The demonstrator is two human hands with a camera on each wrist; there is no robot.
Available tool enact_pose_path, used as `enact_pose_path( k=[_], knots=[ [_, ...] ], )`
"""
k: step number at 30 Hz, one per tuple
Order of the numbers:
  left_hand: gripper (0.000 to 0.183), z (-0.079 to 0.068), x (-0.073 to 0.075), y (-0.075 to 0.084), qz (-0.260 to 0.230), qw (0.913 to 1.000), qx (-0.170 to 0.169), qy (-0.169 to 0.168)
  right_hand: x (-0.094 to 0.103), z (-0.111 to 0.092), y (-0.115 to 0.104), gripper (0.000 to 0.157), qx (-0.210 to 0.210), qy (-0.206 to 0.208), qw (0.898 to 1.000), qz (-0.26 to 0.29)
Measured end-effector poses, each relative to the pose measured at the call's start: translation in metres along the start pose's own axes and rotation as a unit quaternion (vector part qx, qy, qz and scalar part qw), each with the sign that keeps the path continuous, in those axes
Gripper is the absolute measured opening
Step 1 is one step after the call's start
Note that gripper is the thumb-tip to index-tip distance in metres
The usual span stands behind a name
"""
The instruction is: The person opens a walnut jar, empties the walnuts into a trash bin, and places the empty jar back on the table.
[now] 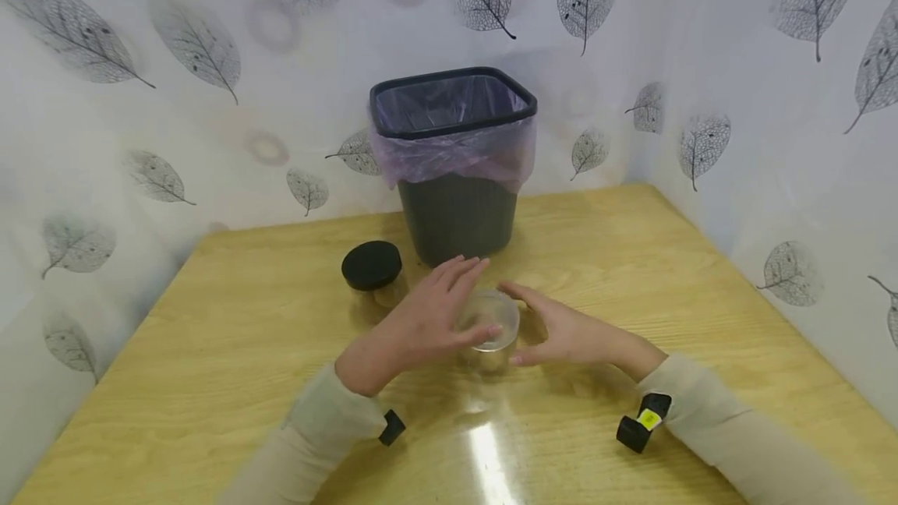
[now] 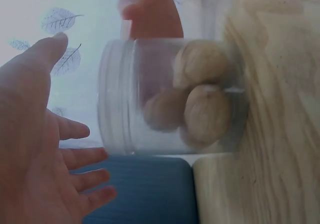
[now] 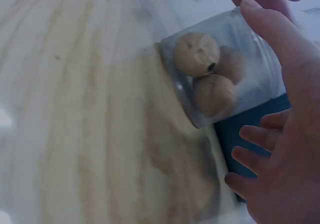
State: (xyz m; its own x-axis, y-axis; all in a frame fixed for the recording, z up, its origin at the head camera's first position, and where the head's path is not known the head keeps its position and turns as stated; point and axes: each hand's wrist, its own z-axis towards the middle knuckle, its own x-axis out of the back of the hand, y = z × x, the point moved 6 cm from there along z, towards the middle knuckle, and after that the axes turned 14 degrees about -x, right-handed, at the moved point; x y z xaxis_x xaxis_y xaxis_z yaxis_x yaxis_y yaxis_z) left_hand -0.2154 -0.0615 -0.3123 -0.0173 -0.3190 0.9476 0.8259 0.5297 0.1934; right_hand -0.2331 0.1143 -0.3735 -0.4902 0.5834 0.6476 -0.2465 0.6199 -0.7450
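Note:
A clear plastic jar (image 1: pixel 489 363) with a translucent lid (image 1: pixel 495 313) stands upright on the table between both hands. Inside lie several walnuts (image 2: pixel 208 115), plain in both wrist views. My left hand (image 1: pixel 421 327) reaches over the jar's left side, fingers spread and thumb across the lid in the head view; in the left wrist view its fingers lie beside the lid without gripping it. My right hand (image 1: pixel 571 336) is at the jar's right, thumb and fingers apart and loosely bent around that side. Whether either hand touches the jar, I cannot tell.
Behind my left hand stands a second clear jar with a black lid (image 1: pixel 372 265), its lower part partly hidden. A dark bin (image 1: pixel 457 217) lined with a pinkish bag is at the back of the wooden table (image 1: pixel 231 341), near the leaf-patterned wall covering (image 1: pixel 231 185).

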Motion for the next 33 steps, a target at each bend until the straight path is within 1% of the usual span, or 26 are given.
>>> enact_pose_path(
  k=[1, 3, 5, 7, 8, 10, 13, 14, 17, 19, 22, 25, 28, 33],
  knots=[
    [0.088, 0.000, -0.002, 0.001, -0.002, 1.0000, -0.004, -0.001, -0.004, 0.001, 0.001, 0.103, 0.003, -0.009, 1.000, 0.019],
    [0.090, 0.001, -0.007, 0.004, -0.004, 0.9999, -0.011, -0.004, -0.013, 0.005, 0.002, 0.100, 0.023, -0.027, 0.998, 0.057],
    [0.093, 0.001, -0.012, 0.006, -0.003, 0.9998, -0.014, -0.012, -0.020, 0.007, 0.001, 0.096, 0.043, -0.049, 0.993, 0.102],
    [0.094, 0.001, -0.016, 0.008, -0.001, 0.9997, -0.022, -0.014, -0.026, 0.008, 0.000, 0.089, 0.054, -0.057, 0.988, 0.130],
    [0.094, 0.002, -0.017, 0.009, 0.002, 0.9995, -0.028, -0.013, -0.027, 0.009, 0.001, 0.086, 0.055, -0.045, 0.990, 0.123],
    [0.092, 0.002, -0.019, 0.011, 0.006, 0.9992, -0.039, -0.005, -0.027, 0.009, 0.001, 0.082, 0.041, -0.019, 0.993, 0.109],
    [0.087, 0.002, -0.016, 0.014, 0.018, 0.9974, -0.065, 0.026, -0.023, 0.008, 0.001, 0.078, 0.018, 0.025, 0.997, 0.076],
    [0.085, 0.002, -0.015, 0.014, 0.023, 0.9965, -0.072, 0.038, -0.021, 0.007, 0.001, 0.078, 0.011, 0.034, 0.997, 0.072],
    [0.081, 0.001, -0.010, 0.014, 0.032, 0.9931, -0.085, 0.074, -0.014, 0.006, -0.004, 0.078, 0.009, 0.045, 0.996, 0.077],
    [0.080, 0.001, -0.007, 0.012, 0.030, 0.9920, -0.083, 0.090, -0.009, 0.006, -0.008, 0.078, 0.016, 0.052, 0.996, 0.074],
    [0.080, 0.002, -0.003, 0.010, 0.023, 0.9916, -0.076, 0.102, -0.002, 0.007, -0.015, 0.079, 0.037, 0.063, 0.996, 0.048],
    [0.078, 0.003, 0.000, 0.008, 0.016, 0.9920, -0.067, 0.106, 0.005, 0.009, -0.024, 0.082, 0.067, 0.077, 0.995, 0.002],
    [0.075, 0.003, 0.004, 0.006, 0.013, 0.9919, -0.059, 0.112, 0.010, 0.011, -0.031, 0.086, 0.087, 0.083, 0.992, -0.026],
    [0.076, 0.002, 0.007, 0.004, 0.005, 0.9925, -0.050, 0.112, 0.017, 0.012, -0.040, 0.089, 0.094, 0.092, 0.989, -0.064]
  ],
)
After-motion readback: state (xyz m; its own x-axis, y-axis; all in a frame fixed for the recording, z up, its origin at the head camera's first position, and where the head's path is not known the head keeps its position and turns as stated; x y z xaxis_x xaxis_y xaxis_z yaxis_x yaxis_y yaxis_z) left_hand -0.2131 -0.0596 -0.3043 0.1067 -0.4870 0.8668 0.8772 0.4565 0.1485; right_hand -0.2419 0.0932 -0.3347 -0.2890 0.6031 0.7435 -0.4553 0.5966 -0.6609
